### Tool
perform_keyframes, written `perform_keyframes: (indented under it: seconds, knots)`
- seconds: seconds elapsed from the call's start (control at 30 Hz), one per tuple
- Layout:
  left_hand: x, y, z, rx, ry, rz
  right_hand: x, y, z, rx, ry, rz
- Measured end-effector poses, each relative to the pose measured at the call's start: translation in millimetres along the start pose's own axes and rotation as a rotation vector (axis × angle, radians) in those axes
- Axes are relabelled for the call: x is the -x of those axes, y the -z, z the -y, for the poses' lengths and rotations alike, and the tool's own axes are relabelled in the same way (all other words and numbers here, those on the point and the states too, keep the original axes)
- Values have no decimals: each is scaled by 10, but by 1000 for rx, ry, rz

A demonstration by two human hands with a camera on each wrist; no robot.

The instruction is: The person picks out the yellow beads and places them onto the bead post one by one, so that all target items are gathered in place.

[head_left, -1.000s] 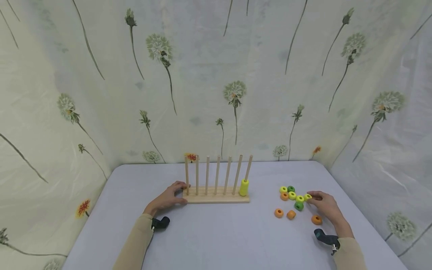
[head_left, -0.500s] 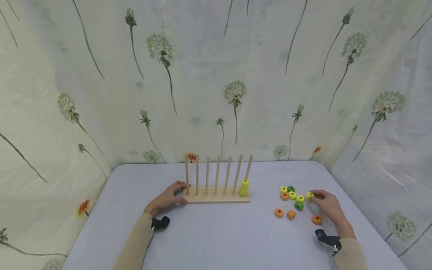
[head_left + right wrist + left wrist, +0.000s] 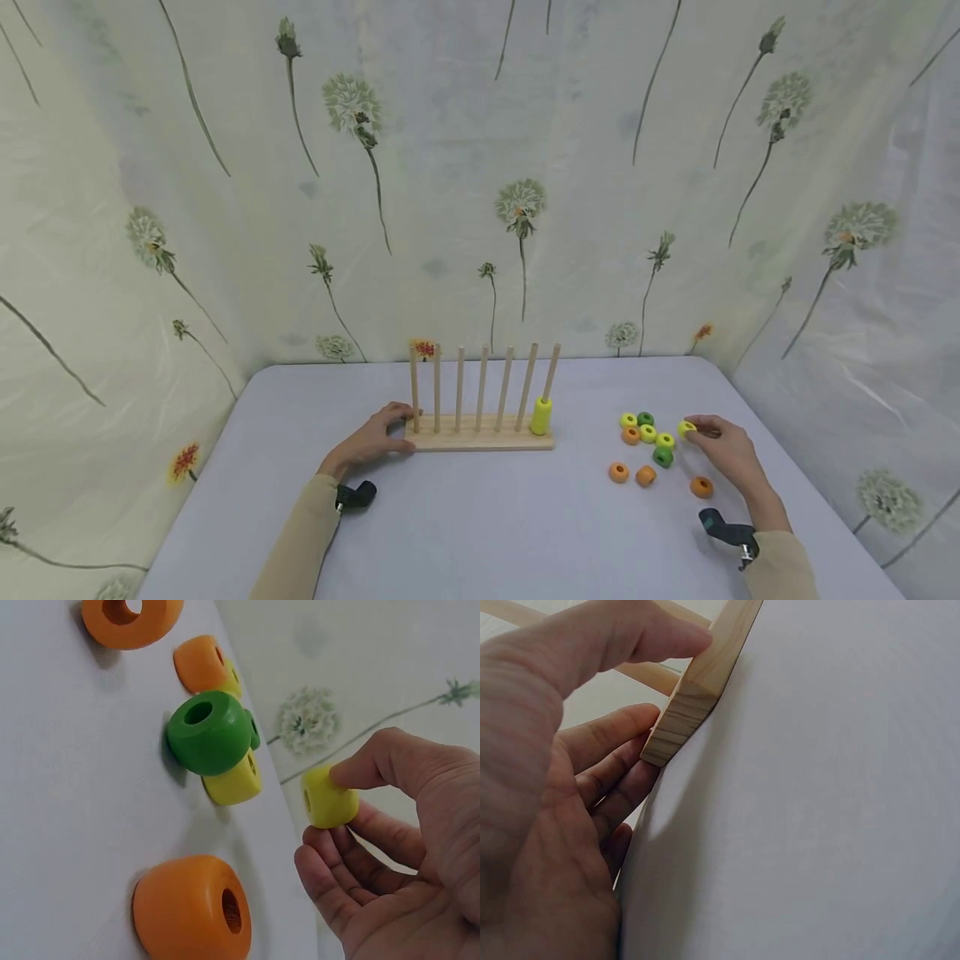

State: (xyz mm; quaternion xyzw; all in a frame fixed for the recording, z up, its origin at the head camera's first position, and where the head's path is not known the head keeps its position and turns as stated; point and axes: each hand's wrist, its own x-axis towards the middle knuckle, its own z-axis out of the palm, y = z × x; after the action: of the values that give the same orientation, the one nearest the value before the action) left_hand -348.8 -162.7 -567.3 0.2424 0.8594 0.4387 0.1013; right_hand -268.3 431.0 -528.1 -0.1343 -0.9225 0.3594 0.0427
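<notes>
A wooden peg rack [image 3: 480, 444] with several upright pegs stands mid-table. Yellow beads [image 3: 541, 417] are stacked low on its rightmost peg. My left hand [image 3: 372, 442] grips the rack's left end, thumb on the front edge and fingers behind; the left wrist view shows the base's end grain [image 3: 679, 724] between them. My right hand [image 3: 726, 456] pinches a yellow bead [image 3: 330, 798] between thumb and fingers, off the table, its hole facing sideways in the right wrist view. Nearest to it lie another yellow bead [image 3: 664, 441], a green bead [image 3: 663, 457] and an orange bead [image 3: 702, 487].
More loose beads lie to the right of the rack: a second green bead [image 3: 645, 419], yellow ones [image 3: 648, 433] and orange ones [image 3: 618, 472]. A white-covered table [image 3: 480, 525] holds everything. Behind it hangs a curtain [image 3: 435, 208] printed with dandelions.
My right hand has lifted the yellow bead away from the group, slightly up and apart from its neighbours. The left hand and the peg rack have stayed in place.
</notes>
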Motion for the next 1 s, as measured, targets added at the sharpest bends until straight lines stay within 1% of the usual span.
perform_keyframes:
  seconds: [0.17, 0.43, 0.6, 0.77, 1.0]
  knots:
    - [2, 2, -2, -3, 5, 6, 25, 2, 118, -1, 24, -9]
    - [19, 13, -35, 11, -19, -1, 15, 0, 348, -5, 66, -14]
    - [7, 14, -19, 13, -23, 5, 40, -3, 483, -2, 110, -15]
    - [-12, 18, -1, 18, -29, 3, 79, -24, 635, 3, 165, -2]
    - [-18, 19, -8, 25, -14, 8, 115, -47, 905, 17, 215, 25]
